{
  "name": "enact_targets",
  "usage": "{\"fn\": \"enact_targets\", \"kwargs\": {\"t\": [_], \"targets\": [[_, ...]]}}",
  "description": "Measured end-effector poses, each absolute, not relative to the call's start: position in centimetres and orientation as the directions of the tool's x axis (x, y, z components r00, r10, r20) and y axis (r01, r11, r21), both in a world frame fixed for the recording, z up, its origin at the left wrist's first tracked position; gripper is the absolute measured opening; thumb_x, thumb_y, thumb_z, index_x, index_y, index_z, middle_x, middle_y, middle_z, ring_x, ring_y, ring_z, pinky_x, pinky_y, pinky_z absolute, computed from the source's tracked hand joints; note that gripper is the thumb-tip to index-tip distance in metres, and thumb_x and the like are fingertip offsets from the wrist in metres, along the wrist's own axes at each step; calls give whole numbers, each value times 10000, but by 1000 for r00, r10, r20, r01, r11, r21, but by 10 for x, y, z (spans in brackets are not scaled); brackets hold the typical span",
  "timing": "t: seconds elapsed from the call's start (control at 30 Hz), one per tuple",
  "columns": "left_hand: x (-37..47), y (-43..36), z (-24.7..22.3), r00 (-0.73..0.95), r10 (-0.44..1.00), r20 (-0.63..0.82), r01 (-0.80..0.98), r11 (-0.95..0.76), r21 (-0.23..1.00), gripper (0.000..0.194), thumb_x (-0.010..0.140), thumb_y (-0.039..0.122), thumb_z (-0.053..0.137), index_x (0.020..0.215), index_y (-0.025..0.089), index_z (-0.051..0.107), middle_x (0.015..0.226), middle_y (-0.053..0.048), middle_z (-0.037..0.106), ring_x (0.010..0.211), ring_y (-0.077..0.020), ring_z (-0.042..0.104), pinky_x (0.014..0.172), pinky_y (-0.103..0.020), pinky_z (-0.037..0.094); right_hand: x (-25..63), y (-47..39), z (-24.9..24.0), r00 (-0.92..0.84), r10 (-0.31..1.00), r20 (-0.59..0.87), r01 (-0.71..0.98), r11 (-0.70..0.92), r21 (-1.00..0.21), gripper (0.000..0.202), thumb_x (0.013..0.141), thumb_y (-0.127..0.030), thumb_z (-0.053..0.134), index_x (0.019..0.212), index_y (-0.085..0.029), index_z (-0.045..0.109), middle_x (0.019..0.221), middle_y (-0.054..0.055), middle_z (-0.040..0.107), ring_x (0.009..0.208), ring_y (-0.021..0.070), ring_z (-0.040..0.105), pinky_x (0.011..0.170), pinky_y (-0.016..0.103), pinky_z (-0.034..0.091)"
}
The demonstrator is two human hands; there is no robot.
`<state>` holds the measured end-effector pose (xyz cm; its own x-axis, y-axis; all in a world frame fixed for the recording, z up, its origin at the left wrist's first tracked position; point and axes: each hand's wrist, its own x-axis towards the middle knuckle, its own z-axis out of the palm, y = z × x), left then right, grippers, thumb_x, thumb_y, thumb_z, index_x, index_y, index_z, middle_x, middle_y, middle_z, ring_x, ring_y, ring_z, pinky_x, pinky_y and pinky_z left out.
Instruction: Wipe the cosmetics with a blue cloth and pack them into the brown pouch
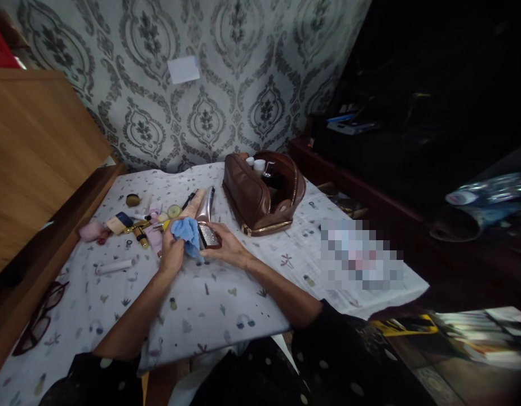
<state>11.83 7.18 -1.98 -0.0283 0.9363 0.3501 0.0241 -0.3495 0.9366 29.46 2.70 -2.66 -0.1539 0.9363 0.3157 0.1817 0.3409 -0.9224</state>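
My left hand [172,252] is closed on a crumpled light blue cloth [186,233]. My right hand [227,246] grips a small glittery silver case [208,235] with dark edges, and the cloth lies against its left side. Just behind the case is a shiny rose-silver tube [206,204] with a dark end, beside a beige tube [193,205]. To the left of my hands lies a loose group of cosmetics, among them a round yellowish pot [173,211], a dark blue and cream item [119,223] and a gold-and-black tube [140,235].
An unzipped brown toiletry bag [247,200] holding bottles stands at the back right of the patterned cloth [218,304]. A white tube [114,267] and dark red glasses [40,324] lie left. A pixelated item [361,254] lies right. A wooden panel [44,135] borders the left.
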Motion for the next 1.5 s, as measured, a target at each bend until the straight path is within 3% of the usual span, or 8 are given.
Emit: {"fn": "enact_targets", "kwargs": {"t": [0.13,0.47,0.77,0.87,0.97,1.2,1.5], "targets": [[117,71,-18,-59,946,319,-25,-321,947,275,660,243,632,932,217,612,807,27,637,702,-124,616,652,-210,503,295,24,-23,-215,917,336,187,376,-908,860,669,-482,819,1411,-204,482,1397,139,463,1336,291,456,1159,459,335],[119,71,-19,-66,941,332,-59,-336,940,311,640,194,605,950,214,615,823,21,637,735,-132,611,685,-220,500,298,22,-17,-336,896,291,149,356,-923,833,751,-392,756,1486,-228,398,1556,115,380,1440,275,361,1196,427,267],[115,66,-6,50,914,403,58,-406,912,365,602,149,533,950,210,626,844,6,659,791,-161,609,745,-244,491,298,14,-4,-354,890,287,136,353,-926,863,760,-481,755,1490,-212,381,1563,133,360,1433,286,365,1192,456,284],[115,63,1,103,891,441,142,-452,881,390,579,135,498,932,210,645,876,-6,675,855,-185,617,794,-263,488,296,14,-6,-316,893,320,161,383,-910,835,737,-501,778,1447,-217,443,1518,129,401,1418,289,377,1188,463,293],[116,61,3,141,878,457,229,-478,848,379,596,134,489,926,216,656,882,-6,685,858,-200,617,788,-282,493,296,17,-11,-247,904,349,230,404,-885,649,784,-439,748,1359,-219,545,1429,123,456,1387,282,401,1167,462,321],[117,63,-8,336,810,481,415,-586,696,401,670,96,483,1010,199,669,986,-45,689,950,-224,615,887,-338,478,300,17,-4,-185,912,367,281,407,-869,294,873,-313,618,1127,-192,706,1027,67,621,1019,217,587,976,376,461],[116,65,-20,469,773,427,628,-632,453,337,730,83,494,996,203,664,958,-85,661,972,-277,603,887,-400,465,304,23,-9,-45,937,346,144,349,-926,352,880,-447,573,1025,-164,724,892,32,671,842,186,612,779,293,464]]}}
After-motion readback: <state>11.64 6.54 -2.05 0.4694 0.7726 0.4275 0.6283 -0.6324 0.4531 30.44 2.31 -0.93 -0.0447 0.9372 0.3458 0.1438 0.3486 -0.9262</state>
